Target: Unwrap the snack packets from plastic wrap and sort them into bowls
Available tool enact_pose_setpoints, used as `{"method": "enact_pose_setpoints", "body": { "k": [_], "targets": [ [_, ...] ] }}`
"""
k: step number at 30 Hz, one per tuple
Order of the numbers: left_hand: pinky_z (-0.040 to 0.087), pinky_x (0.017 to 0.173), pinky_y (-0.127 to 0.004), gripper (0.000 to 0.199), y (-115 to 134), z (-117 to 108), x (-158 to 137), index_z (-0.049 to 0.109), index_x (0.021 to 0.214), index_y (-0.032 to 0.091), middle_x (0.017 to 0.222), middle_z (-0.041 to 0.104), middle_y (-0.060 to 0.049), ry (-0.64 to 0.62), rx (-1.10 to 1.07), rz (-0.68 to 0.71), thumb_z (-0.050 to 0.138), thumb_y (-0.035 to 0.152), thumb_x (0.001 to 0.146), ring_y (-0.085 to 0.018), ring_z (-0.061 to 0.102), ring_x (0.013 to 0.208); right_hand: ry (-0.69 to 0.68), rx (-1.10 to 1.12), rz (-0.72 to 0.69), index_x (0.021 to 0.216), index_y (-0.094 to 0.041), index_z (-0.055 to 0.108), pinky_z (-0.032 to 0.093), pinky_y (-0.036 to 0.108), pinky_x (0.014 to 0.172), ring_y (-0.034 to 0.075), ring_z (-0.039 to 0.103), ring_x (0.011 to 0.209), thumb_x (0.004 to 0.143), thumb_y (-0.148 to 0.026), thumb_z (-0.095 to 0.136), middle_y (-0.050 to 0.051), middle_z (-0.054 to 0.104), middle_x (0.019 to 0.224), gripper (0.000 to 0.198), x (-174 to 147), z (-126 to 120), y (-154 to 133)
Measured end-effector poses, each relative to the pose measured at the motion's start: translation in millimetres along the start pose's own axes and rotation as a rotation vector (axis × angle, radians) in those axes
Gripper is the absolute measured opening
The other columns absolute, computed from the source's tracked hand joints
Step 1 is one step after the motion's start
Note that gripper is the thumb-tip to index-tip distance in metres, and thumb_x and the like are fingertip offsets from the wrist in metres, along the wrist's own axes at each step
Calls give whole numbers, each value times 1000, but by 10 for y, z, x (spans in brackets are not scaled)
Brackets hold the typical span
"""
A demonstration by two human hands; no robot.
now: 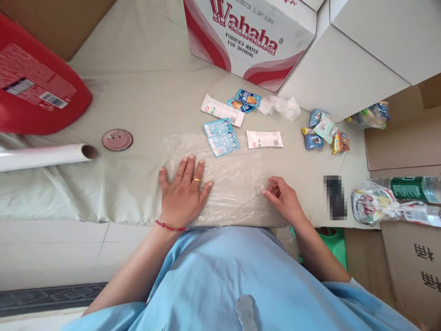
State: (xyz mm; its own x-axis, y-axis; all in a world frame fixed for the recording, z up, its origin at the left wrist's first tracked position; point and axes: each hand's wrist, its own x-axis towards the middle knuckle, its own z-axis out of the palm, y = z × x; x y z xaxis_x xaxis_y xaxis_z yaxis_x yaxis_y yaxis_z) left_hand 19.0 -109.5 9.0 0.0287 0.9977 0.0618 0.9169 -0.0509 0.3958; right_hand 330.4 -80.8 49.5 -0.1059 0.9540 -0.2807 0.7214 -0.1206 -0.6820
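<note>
A clear plastic film or bag (237, 184), wrinkled, is spread at the table's near edge. My left hand (184, 188) lies flat on its left part with the fingers spread; a ring and a red cord bracelet are on it. By the film's right edge is my right hand (284, 197), its fingers loosely curled and the thumb apart from them, with nothing visible held. Just beyond the film are a blue-and-white double sachet (221, 137), a white stick packet (264, 139), another white stick packet (223, 111) and blue snack packets (247, 98).
Crumpled clear plastic (280, 106) and several small snack packs (324, 131) lie right of the packets. A Wahaha water carton (248, 41) stands at the back. To the left are a pink round disc (117, 139), a white roll (44, 156) and a red container (37, 82). Bottles (409, 188) lie far right.
</note>
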Motion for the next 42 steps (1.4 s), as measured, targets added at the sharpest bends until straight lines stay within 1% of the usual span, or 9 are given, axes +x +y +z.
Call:
{"method": "enact_pose_setpoints", "body": {
  "k": [5, 11, 16, 20, 25, 31, 36, 39, 42],
  "targets": [
    [4, 126, -71, 64, -68, -39, -47, 27, 167, 26, 170, 32, -16, -13, 5, 58, 37, 45, 107, -37, 36, 156, -131, -125, -80, 94, -25, 68, 48, 33, 70, 20, 63, 72, 93, -40, 58, 1, 70, 79, 19, 244, -76, 11],
    [5, 127, -69, 63, -97, -28, -89, 29, 166, 24, 170, 33, -16, 15, 31, 79, 37, 45, 107, -36, 36, 157, -5, -123, -219, 92, -23, 71, 46, 33, 72, 20, 63, 75, 96, -40, 54, 2, 71, 83, 24, 936, -144, -242],
    [7, 127, -69, 61, -91, -29, -77, 33, 165, 23, 169, 34, -16, 1, 79, 80, 35, 45, 108, -34, 36, 157, -30, -373, -606, 119, -19, 73, 45, 46, 103, 31, 58, 114, 93, -21, 55, 12, 72, 118, 32, 1716, 134, -795],
    [9, 127, -69, 60, -89, -51, -72, 37, 163, 22, 169, 35, -16, -11, 93, 78, 36, 46, 108, -34, 36, 157, -234, -483, -798, 152, -18, 52, 30, 53, 121, 37, 34, 147, 82, -25, 74, 13, 55, 153, 73, 2155, 294, -1085],
    [9, 127, -68, 59, -94, -49, -72, 39, 162, 21, 169, 35, -15, 2, 87, 81, 37, 45, 108, -33, 37, 156, -343, -594, -749, 149, -14, 54, 31, 55, 119, 42, 37, 144, 72, -38, 89, 19, 56, 144, 88, 2216, 352, -1183],
    [8, 128, -68, 59, -104, -35, -76, 41, 161, 22, 169, 36, -16, 18, 54, 83, 38, 45, 108, -33, 36, 157, -368, -420, -630, 103, -18, 69, 46, 35, 89, 26, 59, 97, 80, -34, 76, 6, 66, 99, 30, 1821, 270, -1150],
    [8, 128, -68, 58, -103, -36, -77, 42, 161, 21, 169, 37, -16, 12, 49, 83, 38, 45, 108, -34, 37, 156, -387, -237, -607, 91, -20, 65, 45, 30, 80, 19, 58, 85, 82, -37, 69, 2, 62, 93, 20, 1667, 93, -986],
    [7, 128, -67, 58, -104, -28, -83, 41, 162, 22, 169, 35, -15, 21, 48, 79, 37, 45, 108, -33, 37, 156, -253, -135, -506, 90, -21, 65, 47, 32, 80, 20, 59, 83, 82, -43, 68, 2, 63, 91, 24, 1735, -102, -815],
    [6, 129, -66, 58, -106, -27, -87, 39, 162, 23, 170, 34, -14, 21, 39, 73, 37, 45, 108, -33, 37, 156, 60, -68, -403, 95, -21, 67, 49, 34, 79, 21, 58, 83, 82, -44, 68, 2, 65, 89, 26, 1859, -351, -647]
  ]
}}
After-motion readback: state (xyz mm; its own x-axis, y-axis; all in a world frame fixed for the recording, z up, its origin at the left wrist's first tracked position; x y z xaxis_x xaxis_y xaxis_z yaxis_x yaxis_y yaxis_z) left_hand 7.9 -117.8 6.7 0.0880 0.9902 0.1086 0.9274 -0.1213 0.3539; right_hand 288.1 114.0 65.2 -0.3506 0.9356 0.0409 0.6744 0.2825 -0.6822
